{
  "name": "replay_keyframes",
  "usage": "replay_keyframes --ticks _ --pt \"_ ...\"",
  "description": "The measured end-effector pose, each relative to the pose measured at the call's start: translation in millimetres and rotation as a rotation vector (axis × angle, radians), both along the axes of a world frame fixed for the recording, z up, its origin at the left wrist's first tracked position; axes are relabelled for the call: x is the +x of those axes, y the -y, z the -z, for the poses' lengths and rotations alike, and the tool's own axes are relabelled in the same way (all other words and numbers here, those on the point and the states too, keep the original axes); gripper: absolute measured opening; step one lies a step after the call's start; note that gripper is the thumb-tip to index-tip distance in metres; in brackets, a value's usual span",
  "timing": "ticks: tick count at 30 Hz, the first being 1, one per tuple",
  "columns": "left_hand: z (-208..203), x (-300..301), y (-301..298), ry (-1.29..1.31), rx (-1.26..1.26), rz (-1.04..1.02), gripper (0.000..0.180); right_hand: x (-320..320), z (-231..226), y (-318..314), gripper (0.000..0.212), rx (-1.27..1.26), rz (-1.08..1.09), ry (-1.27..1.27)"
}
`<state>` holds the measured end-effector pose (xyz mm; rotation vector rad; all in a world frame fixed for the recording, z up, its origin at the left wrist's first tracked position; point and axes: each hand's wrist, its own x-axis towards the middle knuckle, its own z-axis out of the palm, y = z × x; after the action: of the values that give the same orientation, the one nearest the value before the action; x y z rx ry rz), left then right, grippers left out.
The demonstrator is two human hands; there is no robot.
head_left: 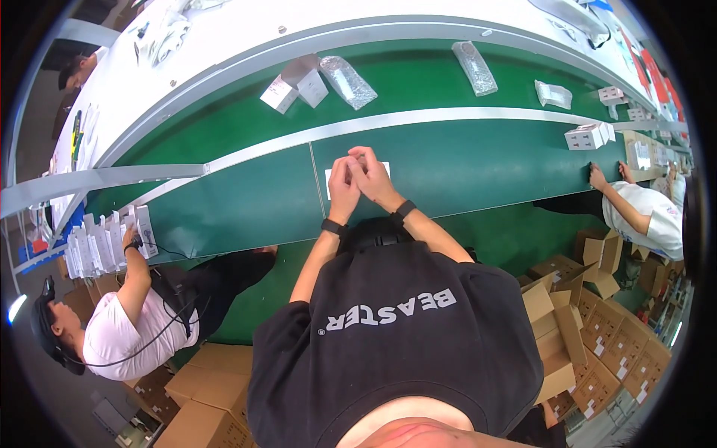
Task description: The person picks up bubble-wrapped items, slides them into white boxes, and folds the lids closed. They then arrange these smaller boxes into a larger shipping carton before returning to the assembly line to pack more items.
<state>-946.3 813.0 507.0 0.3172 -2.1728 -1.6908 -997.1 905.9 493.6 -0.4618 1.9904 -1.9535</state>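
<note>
My left hand (343, 187) and my right hand (371, 178) meet over the middle of the green work surface (463, 157). The fingers of both are curled inward and touch or nearly touch each other. What they hold, if anything, is hidden by the hands. Behind and below them lies a white, flat-looking thing (386, 169), mostly covered. I cannot tell whether it is a box or a sheet. A dark band circles each of my wrists.
Left, a person's hand (132, 237) touches a row of white boxes (97, 246). Right, another person's hands (597, 176) rest near stacked white boxes (586, 137). Past the pale rail (418, 116) lie bubble-wrapped packs (474, 69) and white boxes (278, 95). Cardboard cartons (549, 328) stand behind me.
</note>
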Motion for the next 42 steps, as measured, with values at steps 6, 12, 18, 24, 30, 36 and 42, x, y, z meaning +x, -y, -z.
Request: replay_keyframes --ticks 6,12,18,24,30,36,42 --pt "-0.2 -2.3 -4.9 -0.050 -0.054 0.011 0.020 -1.9 -3.2 -6.0 0.026 -0.015 -0.002 0.000" --pt "-2.2 -3.5 -9.2 -0.018 -0.066 0.010 0.021 -4.5 -8.9 -11.4 0.028 -0.020 0.009 0.008" --pt "0.4 -7.1 -14.7 -0.052 -0.088 0.002 0.021 -8.2 -9.8 -17.3 0.027 -0.019 0.007 -0.010" --pt "-0.2 -11.0 -21.8 -0.007 -0.065 -0.005 0.020 -13.1 -8.7 -24.2 0.026 0.004 0.001 -0.011" --pt "1.6 -11.9 -27.5 0.008 -0.051 -0.027 0.016 -13.7 -10.6 -29.1 0.026 0.014 -0.007 -0.037" --pt "1.8 -13.1 -33.7 0.012 -0.067 -0.031 0.017 -14.6 -11.8 -35.9 0.026 0.030 -0.009 -0.046" --pt "-8.1 -16.6 -39.3 -0.002 -0.097 -0.032 0.016 -17.9 -13.2 -41.4 0.025 0.048 -0.035 0.010"
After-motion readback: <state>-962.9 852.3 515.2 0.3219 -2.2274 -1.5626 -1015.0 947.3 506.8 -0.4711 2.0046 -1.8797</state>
